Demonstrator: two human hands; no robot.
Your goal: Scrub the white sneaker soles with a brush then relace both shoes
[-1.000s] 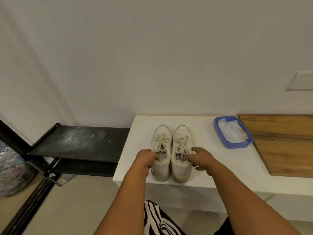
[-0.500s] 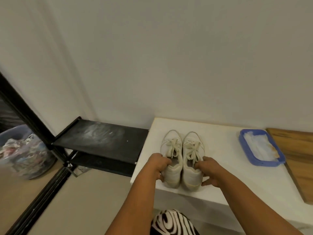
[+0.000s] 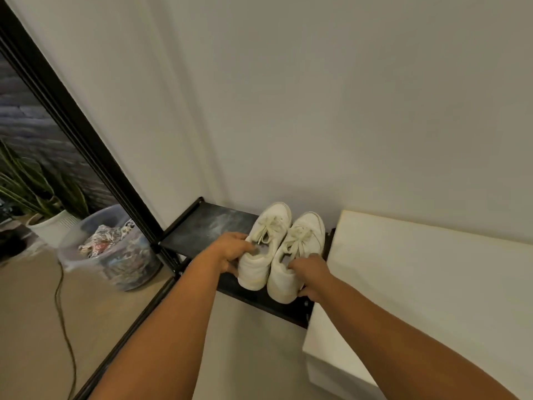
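Note:
Two white laced sneakers sit side by side, toes toward the wall, over the black shelf (image 3: 202,229). My left hand (image 3: 230,251) grips the collar of the left sneaker (image 3: 266,243), fingers inside the opening. My right hand (image 3: 310,274) grips the heel and collar of the right sneaker (image 3: 300,249). Both laces are threaded and loosely tied. Whether the soles rest on the shelf or hover just above it I cannot tell. No brush is in view.
A white bench (image 3: 418,284) stands to the right of the black shelf. On the left, a black door frame (image 3: 72,122), a clear tub of cloth (image 3: 109,249) on the floor, a potted plant (image 3: 37,203) and a cable (image 3: 62,313).
Both hands have carried the pair of sneakers left, off the white bench and over the black shelf. The view has swung left, so the blue tray and wooden board are out of sight.

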